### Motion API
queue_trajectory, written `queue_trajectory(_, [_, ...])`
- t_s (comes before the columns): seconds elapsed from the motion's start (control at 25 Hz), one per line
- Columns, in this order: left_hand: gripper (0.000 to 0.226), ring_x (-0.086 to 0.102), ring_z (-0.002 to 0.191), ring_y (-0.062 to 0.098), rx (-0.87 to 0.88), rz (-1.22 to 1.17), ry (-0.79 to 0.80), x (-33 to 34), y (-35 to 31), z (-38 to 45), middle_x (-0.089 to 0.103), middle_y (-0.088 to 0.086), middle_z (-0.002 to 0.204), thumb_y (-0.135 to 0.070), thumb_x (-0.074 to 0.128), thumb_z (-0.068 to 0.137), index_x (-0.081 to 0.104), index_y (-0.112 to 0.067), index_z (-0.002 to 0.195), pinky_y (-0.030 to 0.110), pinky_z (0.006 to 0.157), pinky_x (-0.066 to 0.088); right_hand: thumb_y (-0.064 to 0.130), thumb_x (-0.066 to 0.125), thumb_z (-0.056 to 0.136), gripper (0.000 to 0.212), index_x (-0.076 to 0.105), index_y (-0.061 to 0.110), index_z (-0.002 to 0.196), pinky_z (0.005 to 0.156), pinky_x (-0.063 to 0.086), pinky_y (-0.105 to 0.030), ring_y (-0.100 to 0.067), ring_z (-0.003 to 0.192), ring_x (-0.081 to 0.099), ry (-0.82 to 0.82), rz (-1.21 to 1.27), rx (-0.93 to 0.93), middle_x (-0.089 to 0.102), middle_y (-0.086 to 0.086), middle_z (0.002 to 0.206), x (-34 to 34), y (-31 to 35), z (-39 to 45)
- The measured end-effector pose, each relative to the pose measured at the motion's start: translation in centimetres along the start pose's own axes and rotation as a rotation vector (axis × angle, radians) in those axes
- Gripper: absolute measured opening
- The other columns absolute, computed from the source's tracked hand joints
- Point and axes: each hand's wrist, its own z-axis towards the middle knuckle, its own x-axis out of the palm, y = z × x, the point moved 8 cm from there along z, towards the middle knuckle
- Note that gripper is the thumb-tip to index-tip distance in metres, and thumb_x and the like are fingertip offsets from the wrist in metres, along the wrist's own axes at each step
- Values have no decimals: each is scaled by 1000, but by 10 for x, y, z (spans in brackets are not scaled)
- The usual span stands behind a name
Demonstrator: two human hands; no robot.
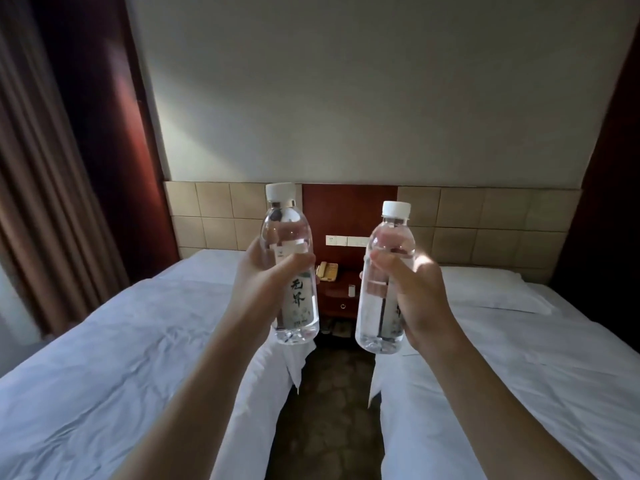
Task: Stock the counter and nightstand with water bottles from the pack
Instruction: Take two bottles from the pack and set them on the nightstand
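Note:
My left hand (263, 278) is wrapped around a clear water bottle (292, 237) with a white cap and a pale label, held upright at chest height. My right hand (415, 292) grips a second clear bottle (381, 327) with a white cap, also upright. Both bottles are raised in the gap between two beds. Beyond them, against the headboard wall, stands the dark wooden nightstand (341, 296), partly hidden by the bottles. The pack and the counter are out of sight.
A cream telephone (327, 271) and a small white object (352, 291) sit on the nightstand. White-sheeted beds lie at left (121, 341) and right (519, 358), with a narrow dark carpeted aisle (325, 410) between them. Slippers (336, 328) lie under the nightstand. Curtains (52, 168) hang at the left.

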Motion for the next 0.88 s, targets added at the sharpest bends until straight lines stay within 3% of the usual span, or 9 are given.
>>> queue_trajectory(0.08, [28, 69, 73, 27, -9, -12, 4, -12, 31, 54, 70, 9, 85, -17, 70, 69, 65, -18, 96, 39, 67, 58, 14, 68, 89, 23, 64, 19, 111, 67, 58, -30, -19, 81, 71, -5, -18, 7, 69, -6, 92, 8, -32, 46])
queue_trajectory(0.2, [33, 68, 73, 29, -1, -34, 41, -20, 83, 144, 69, 10, 83, -18, 71, 68, 63, -12, 99, 44, 70, 58, 22, 70, 88, 30, 62, 19, 116, 73, 58, -36, -22, 88, 71, -52, -58, -7, 69, -5, 96, 21, -86, 128])
queue_trajectory(0.36, [30, 69, 67, 21, -1, -21, 117, -20, 139, 279, 68, 3, 74, -18, 72, 68, 63, -13, 96, 34, 65, 57, 23, 71, 88, 25, 64, 18, 111, 76, 60, -42, -27, 87, 71, -102, -86, -1, 71, -6, 91, 46, -145, 252])
queue_trajectory(0.48, [25, 68, 66, 22, -11, -40, 179, -5, 180, 373, 67, 6, 73, -17, 70, 70, 62, -12, 93, 33, 63, 56, 20, 72, 87, 24, 65, 11, 108, 68, 58, -31, -16, 78, 71, -101, -125, -42, 70, 4, 81, 51, -172, 333])
queue_trajectory(0.56, [24, 68, 66, 22, -25, -25, 214, 13, 216, 432, 67, 5, 73, -17, 70, 70, 62, -14, 92, 32, 62, 57, 20, 73, 83, 25, 66, 10, 106, 65, 57, -27, -12, 75, 69, -147, -126, -42, 69, 5, 79, 37, -195, 383])
queue_trajectory(0.72, [19, 69, 65, 20, -53, -23, 265, 56, 298, 537, 66, 4, 73, -8, 71, 81, 61, -13, 96, 27, 61, 56, 13, 74, 85, 17, 68, 16, 100, 66, 58, -34, -23, 77, 68, -246, -120, 9, 69, -3, 81, -15, -261, 485])
queue_trajectory(0.88, [31, 70, 66, 19, -62, 15, 261, 102, 388, 646, 67, 7, 74, -15, 71, 74, 59, -5, 101, 25, 60, 57, 12, 71, 87, 18, 66, 14, 104, 66, 56, -31, -15, 73, 69, -262, -145, 17, 70, 3, 78, -71, -340, 605])
